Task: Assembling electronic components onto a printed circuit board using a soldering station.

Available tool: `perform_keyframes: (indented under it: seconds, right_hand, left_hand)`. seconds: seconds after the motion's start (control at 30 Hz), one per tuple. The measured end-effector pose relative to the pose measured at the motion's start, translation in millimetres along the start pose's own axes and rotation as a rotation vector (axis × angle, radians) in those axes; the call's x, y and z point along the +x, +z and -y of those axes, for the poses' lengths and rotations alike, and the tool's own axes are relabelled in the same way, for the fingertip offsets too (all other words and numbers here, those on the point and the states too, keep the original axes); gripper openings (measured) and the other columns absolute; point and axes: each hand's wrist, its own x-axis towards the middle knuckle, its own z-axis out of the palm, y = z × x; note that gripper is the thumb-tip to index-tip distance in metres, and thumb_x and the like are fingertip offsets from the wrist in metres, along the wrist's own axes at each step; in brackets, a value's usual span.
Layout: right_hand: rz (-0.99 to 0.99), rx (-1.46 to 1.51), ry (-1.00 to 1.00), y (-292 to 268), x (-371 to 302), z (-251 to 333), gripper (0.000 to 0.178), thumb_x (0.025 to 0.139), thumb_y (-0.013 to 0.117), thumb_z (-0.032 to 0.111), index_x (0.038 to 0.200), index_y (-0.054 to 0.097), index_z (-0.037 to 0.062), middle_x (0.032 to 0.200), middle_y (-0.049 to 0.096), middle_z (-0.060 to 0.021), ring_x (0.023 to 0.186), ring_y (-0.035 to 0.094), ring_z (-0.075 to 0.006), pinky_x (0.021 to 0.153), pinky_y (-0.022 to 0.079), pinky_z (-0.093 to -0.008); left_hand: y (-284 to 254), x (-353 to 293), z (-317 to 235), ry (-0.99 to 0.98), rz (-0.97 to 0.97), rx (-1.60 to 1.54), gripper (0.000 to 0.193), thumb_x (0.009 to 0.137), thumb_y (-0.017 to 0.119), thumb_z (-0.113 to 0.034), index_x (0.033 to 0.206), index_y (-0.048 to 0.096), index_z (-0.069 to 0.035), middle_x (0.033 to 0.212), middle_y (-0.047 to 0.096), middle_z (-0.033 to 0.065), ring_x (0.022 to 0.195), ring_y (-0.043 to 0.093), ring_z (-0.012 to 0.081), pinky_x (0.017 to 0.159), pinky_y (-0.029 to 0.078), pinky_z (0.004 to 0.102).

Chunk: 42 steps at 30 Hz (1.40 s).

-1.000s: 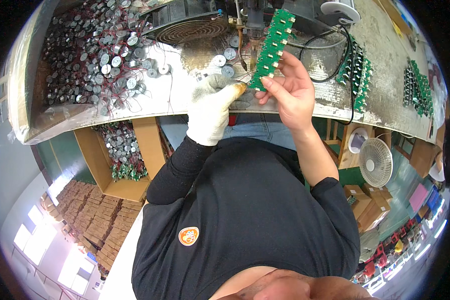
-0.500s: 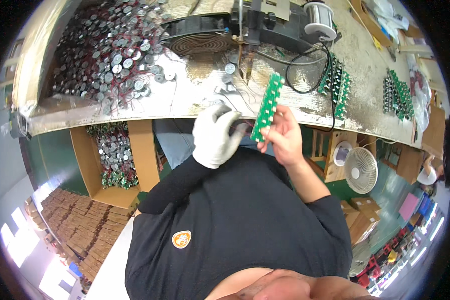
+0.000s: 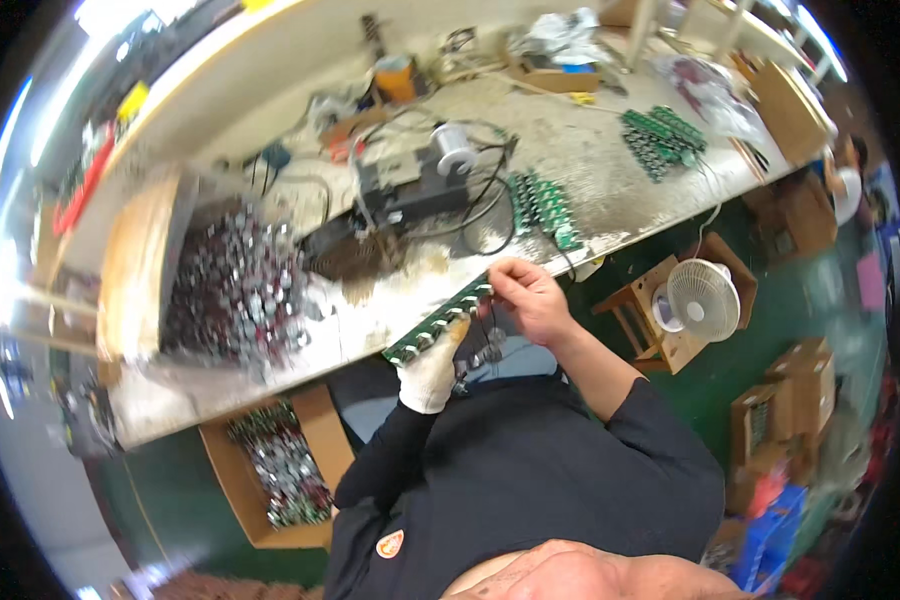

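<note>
A long green circuit board strip (image 3: 438, 322) slants between my hands above the bench's front edge, with a row of pale parts along it. My left hand (image 3: 432, 376), in a white glove, grips its lower left part. Bare fingers of my right hand (image 3: 532, 302) pinch the upper right end. Several small round metal parts (image 3: 486, 352) dangle on wires below the strip, between the hands; whether they are attached to it I cannot tell. On the bench to the left lies a big heap of small round metal parts with red wires (image 3: 240, 285).
Behind my hands stands a black soldering device (image 3: 410, 200) with a spool of solder wire (image 3: 454, 148). More green board strips (image 3: 548, 208) lie to its right, and another stack (image 3: 662, 138) farther off. A cardboard box (image 3: 325, 440) sits below left; a white fan (image 3: 705, 300) stands right.
My view has swung up and turned. The gloved left hand, previously apart from the strip, now grips it. The strip has tilted from steep to a flatter slant, and the right hand holds its upper end.
</note>
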Motion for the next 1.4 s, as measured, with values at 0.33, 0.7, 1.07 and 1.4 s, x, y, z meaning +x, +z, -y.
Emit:
perform_keyframes:
  seconds: [0.33,0.7,1.07,1.4]
  right_hand:
    - [-0.103,0.258,-0.066,-30,25,6,0.012,0.093,0.059,0.013,0.087,0.061,0.0024,0.074,0.061,-0.0039,0.061,0.057,-0.0109,0.054,0.046,-0.0238]
    - [-0.163,0.382,0.131,-68,100,-8,0.021,0.093,0.062,0.03,0.085,0.064,0.011,0.074,0.059,0.0047,0.06,0.048,-0.0058,0.055,0.038,-0.0226]
    - [-0.142,0.612,0.257,-86,107,-11,0.028,0.094,0.055,0.041,0.093,0.062,0.0143,0.083,0.061,0.0027,0.071,0.051,-0.0113,0.065,0.041,-0.0262]
    - [-0.198,0.524,0.174,-80,104,-11,0.017,0.091,0.064,0.026,0.092,0.063,0.0092,0.082,0.061,0.0011,0.069,0.054,-0.0093,0.065,0.042,-0.024]
  left_hand:
    - [31,67,26,-0.182,0.206,-0.221,0.02,0.089,0.065,-0.014,0.105,0.064,-0.003,0.09,0.066,0.0014,0.075,0.059,0.0088,0.059,0.041,0.0222]
    - [55,127,73,-0.057,-0.023,0.007,0.023,0.091,0.055,-0.006,0.109,0.062,0.007,0.108,0.066,0.0131,0.095,0.064,0.0218,0.087,0.051,0.033]
    - [50,130,80,0.177,0.03,0.499,0.024,0.088,0.055,-0.002,0.111,0.06,0.005,0.108,0.065,0.0119,0.095,0.063,0.0231,0.088,0.05,0.035]
    - [67,137,69,-0.238,-0.081,-0.378,0.019,0.089,0.061,-0.007,0.105,0.066,0.002,0.103,0.067,0.0082,0.089,0.064,0.0167,0.08,0.052,0.0289]
